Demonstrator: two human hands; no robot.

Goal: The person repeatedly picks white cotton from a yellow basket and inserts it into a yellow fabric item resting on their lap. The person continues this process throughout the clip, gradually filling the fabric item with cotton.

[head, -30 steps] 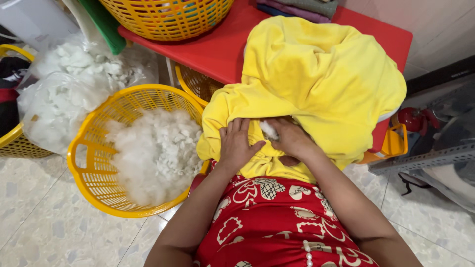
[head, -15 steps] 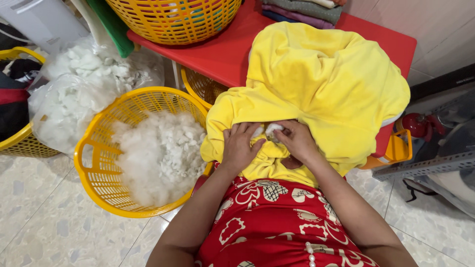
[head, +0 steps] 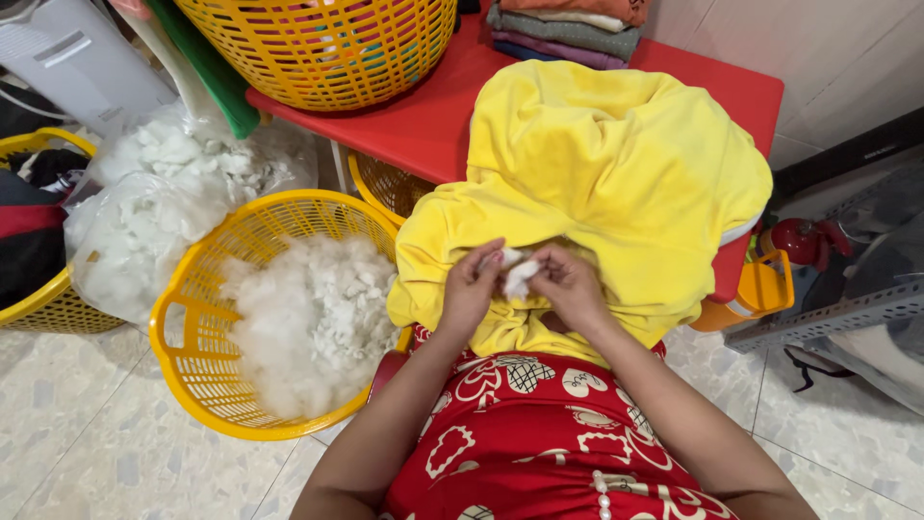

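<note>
1. The tuft of white stuffing (head: 517,274) is at the centre of the view, on the front edge of the yellow fabric cover (head: 616,183). It is small and lumpy, and its long axis runs about from 11 to 5 o'clock.
2. The left hand (head: 469,289) has a closed grip: its fingertips pinch the tuft from the 9 o'clock side.
3. The right hand (head: 568,284) also has a closed grip on the same tuft, from the 3 o'clock side. Both hands are very near each other, almost touching.
4. The yellow cover lies over the edge of the red counter (head: 433,116) and hangs down to the lap in the red patterned garment (head: 539,443).
5. At 9 o'clock from the hands stands a yellow basket (head: 183,318) full of white stuffing, just beside the cover.
6. Open tiled floor (head: 77,433) is at 7 o'clock.
</note>
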